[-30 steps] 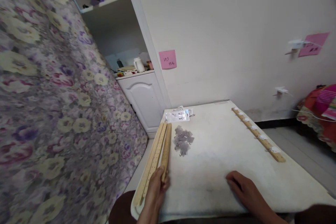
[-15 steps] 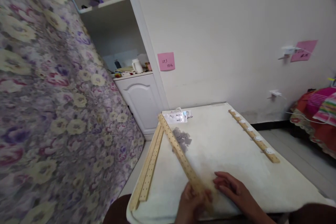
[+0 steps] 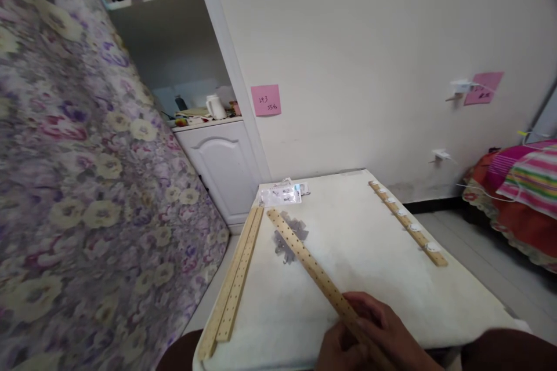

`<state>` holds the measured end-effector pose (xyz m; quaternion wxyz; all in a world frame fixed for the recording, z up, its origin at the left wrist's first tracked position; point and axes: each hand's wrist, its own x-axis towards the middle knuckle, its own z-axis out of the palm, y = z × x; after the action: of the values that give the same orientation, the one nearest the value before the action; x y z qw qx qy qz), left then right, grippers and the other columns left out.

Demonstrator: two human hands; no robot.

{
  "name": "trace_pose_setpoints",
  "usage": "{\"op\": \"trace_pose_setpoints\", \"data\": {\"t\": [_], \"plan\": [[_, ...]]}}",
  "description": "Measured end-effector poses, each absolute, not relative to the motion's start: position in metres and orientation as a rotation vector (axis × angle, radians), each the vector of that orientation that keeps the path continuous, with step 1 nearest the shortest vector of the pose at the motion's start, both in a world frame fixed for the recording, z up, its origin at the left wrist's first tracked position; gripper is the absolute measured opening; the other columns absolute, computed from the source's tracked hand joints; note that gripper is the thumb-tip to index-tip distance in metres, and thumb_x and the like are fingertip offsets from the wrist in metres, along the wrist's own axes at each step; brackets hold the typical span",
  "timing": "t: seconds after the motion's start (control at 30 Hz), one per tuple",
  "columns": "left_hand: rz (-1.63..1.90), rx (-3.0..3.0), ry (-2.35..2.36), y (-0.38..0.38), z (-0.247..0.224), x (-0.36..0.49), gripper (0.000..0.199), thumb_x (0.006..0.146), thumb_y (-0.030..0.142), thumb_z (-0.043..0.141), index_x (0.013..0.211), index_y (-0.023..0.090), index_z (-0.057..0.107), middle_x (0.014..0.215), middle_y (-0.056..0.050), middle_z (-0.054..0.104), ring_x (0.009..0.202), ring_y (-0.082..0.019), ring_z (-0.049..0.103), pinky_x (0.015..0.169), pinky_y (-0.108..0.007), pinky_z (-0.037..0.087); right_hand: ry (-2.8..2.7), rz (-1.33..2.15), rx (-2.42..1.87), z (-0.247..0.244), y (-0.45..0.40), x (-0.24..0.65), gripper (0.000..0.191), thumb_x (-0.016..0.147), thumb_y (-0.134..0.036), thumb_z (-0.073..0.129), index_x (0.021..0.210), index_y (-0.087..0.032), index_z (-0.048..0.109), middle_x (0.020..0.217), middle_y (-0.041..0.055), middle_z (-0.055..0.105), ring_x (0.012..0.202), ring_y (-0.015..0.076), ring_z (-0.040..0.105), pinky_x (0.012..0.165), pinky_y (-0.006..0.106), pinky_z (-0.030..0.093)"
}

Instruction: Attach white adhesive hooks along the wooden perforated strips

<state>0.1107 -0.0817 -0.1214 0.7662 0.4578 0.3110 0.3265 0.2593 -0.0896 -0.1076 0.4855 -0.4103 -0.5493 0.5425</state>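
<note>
A long wooden strip with rows of small holes (image 3: pixel 315 269) slants across the table, its near end close to me and its far end above a pile of small grey pieces (image 3: pixel 285 255). My left hand (image 3: pixel 339 348) is closed around the near part of the strip from the left. From the other side, my right hand (image 3: pixel 385 322) grips the same strip with thumb and fingers, just beyond the left. The strip's nearest end is partly hidden by my hands.
Two more wooden strips (image 3: pixel 232 290) lie side by side along the table's left edge. On the right edge lies a strip with several white round-topped pieces (image 3: pixel 409 226). Clear plastic packets (image 3: pixel 281 194) sit at the back left of the white table (image 3: pixel 369 243). A floral curtain (image 3: pixel 100 185) hangs at left.
My right hand has moved from beside the wooden strip onto it and now grips it. The strip has shifted toward me and right. The camera view has turned slightly right.
</note>
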Motion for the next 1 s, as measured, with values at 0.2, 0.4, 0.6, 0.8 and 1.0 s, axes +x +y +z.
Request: {"op": "trace_pose_setpoints", "data": {"t": [0.2,0.4,0.6,0.8,1.0], "plan": [[0.962,0.852,0.987,-0.058,-0.111,0.062,0.059,0.062,0.044,0.079,0.109,0.018,0.056,0.090,-0.006,0.066,0.075,-0.020,0.067,0.066,-0.031,0.054,-1.565,1.255,-1.101,-0.095,-0.091,0.287,0.039,0.085,-0.045,0.051,0.116,-0.024,0.062,0.112,0.0079,0.066,0.108,0.0277,0.058,0.096,0.043,0.043],[1.542,0.582,1.087,-0.031,-0.096,0.004,0.060,0.071,0.035,0.075,0.123,0.026,0.047,0.100,-0.003,0.063,0.086,-0.017,0.067,0.083,-0.035,0.056,-1.643,1.356,-1.233,-0.101,-0.097,0.316,0.040,0.085,-0.040,0.052,0.119,-0.022,0.062,0.123,0.0100,0.062,0.117,0.0281,0.054,0.102,0.045,0.037],[1.486,0.620,1.145,-0.026,-0.101,-0.015,0.044,0.064,0.029,0.078,0.104,0.019,0.059,0.084,0.001,0.063,0.073,-0.012,0.064,0.071,-0.028,0.059,-1.681,1.456,-1.301,-0.100,-0.099,0.321,0.037,0.080,-0.037,0.056,0.112,-0.021,0.064,0.111,0.0072,0.066,0.106,0.0258,0.059,0.093,0.039,0.043],[1.502,0.631,1.226,-0.023,-0.116,-0.017,0.058,0.067,0.028,0.074,0.120,0.021,0.052,0.071,0.006,0.055,0.067,-0.009,0.061,0.071,-0.026,0.058,-1.738,1.316,-1.490,-0.102,-0.097,0.314,0.055,0.055,-0.018,0.071,0.109,-0.023,0.060,0.089,-0.0002,0.063,0.077,0.0176,0.057,0.066,0.026,0.044],[1.465,0.812,1.329,-0.019,-0.126,-0.024,0.063,0.067,0.038,0.073,0.122,0.019,0.050,0.074,0.007,0.051,0.067,-0.011,0.063,0.074,-0.029,0.056,-1.942,0.871,-1.470,-0.094,-0.096,0.307,0.030,0.067,-0.013,0.056,0.096,-0.023,0.058,0.095,0.0008,0.062,0.080,0.0160,0.057,0.071,0.026,0.045]]}}
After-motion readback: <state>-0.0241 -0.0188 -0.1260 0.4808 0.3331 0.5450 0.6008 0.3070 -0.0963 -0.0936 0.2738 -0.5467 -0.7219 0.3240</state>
